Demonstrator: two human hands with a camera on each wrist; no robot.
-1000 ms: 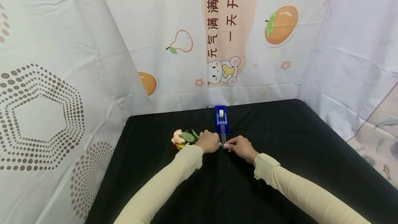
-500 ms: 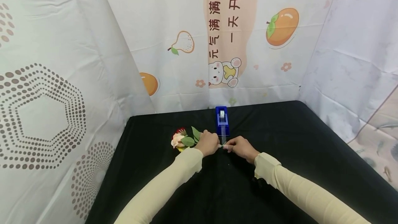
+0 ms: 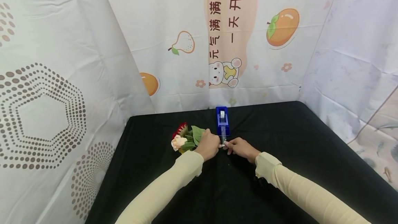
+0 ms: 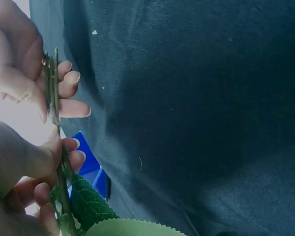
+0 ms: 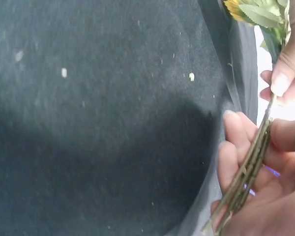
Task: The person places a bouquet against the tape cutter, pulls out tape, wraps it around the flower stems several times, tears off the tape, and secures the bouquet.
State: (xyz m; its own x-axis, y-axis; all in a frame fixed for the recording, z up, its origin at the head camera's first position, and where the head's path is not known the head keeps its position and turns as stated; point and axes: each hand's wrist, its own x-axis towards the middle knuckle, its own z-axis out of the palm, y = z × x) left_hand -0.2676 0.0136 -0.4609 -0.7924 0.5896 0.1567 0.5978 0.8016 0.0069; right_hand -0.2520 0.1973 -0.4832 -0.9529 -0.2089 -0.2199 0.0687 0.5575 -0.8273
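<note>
My left hand [image 3: 209, 144] pinches a small bunch of flowers by the stems, seen close in the left wrist view. The blooms point left: a peach rose [image 3: 178, 142], a red flower [image 3: 179, 130] above it and a yellow flower [image 5: 236, 10] partly hidden. Green leaves [image 3: 197, 133] lie beside the left hand. Just right of it, my right hand [image 3: 240, 148] holds the bare lower stems [image 5: 246, 177] between thumb and fingers. A clear tape strip [image 3: 223, 134] runs from the blue tape dispenser [image 3: 222, 120] down to the stems between the hands.
The dispenser stands near the back edge of the table with its black cloth [image 3: 267, 123]. Small pale scraps [image 5: 191, 76] lie on the cloth. A printed white curtain [image 3: 174, 68] hangs behind, with others at both sides.
The bunch has turned about its stems in my left hand. The red flower has come up to the top and the peach rose has moved lower. Both hands stay in nearly the same place.
</note>
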